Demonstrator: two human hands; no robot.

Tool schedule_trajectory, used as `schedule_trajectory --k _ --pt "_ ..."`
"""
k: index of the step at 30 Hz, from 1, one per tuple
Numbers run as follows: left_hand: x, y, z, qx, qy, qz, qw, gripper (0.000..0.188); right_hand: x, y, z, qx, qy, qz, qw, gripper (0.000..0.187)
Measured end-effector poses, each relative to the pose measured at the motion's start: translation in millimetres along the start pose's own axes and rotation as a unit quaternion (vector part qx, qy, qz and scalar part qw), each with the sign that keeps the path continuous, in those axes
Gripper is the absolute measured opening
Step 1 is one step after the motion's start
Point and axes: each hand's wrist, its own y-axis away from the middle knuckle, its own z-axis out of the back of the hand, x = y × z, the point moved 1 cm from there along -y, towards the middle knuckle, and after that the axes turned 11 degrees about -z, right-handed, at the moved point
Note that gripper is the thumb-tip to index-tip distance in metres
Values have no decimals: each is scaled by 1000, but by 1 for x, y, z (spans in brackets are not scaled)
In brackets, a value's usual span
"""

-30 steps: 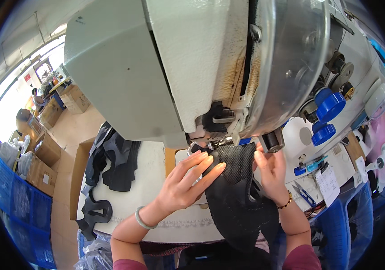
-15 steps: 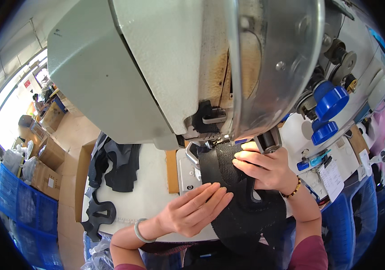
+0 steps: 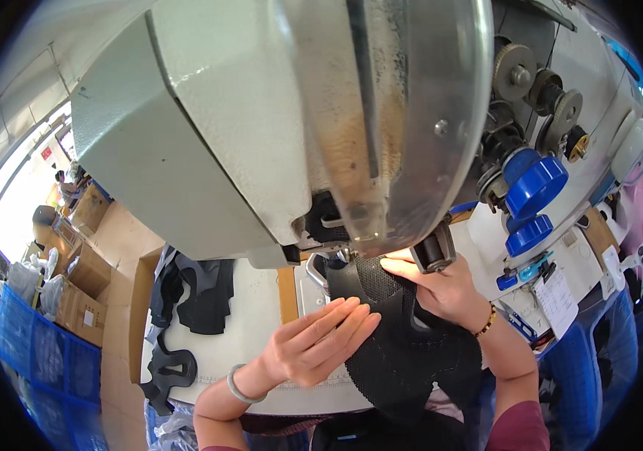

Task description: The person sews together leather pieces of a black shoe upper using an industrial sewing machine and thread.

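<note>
Under the head of a grey-green industrial sewing machine (image 3: 209,135) lies a black mesh piece (image 3: 396,361) that looks like a shoe upper, with a smooth strip along its left side. It hangs over the table's near edge. My right hand (image 3: 445,289) grips its right side close to the needle area; some fingers are hidden behind a metal part and the fabric. At the piece's left edge, my left hand (image 3: 318,342) has its fingers stretched out side by side, the tips touching or just over the material; its thumb is hidden. The needle itself is hidden.
Dark cut pieces (image 3: 197,293) lie on the white table's (image 3: 254,301) left part. Blue tension knobs (image 3: 535,188) jut out at the right. Farther right are a paper sheet (image 3: 554,301) and small tools. Blue crates (image 3: 43,346) and cardboard boxes (image 3: 73,308) stand left.
My view has shifted, so the machine head sits farther left. My right hand's fingers have drawn closer together on the mesh piece. The left hand keeps its place at the edge.
</note>
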Motion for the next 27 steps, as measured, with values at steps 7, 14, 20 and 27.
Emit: schedule_trajectory --k 7,14,20,27 --pt "14 -1 -12 -16 7 12 1000 22 -5 -5 0 -21 -2 -27 999 36" --pt "29 5 -15 -28 38 33 998 28 -14 -3 -6 -61 37 -11 997 28" --pt "36 24 -25 -54 100 91 989 26 -12 -3 -6 -62 31 -21 997 29" --pt "59 24 10 10 339 121 933 30 1 -3 -5 -51 21 -66 996 34"
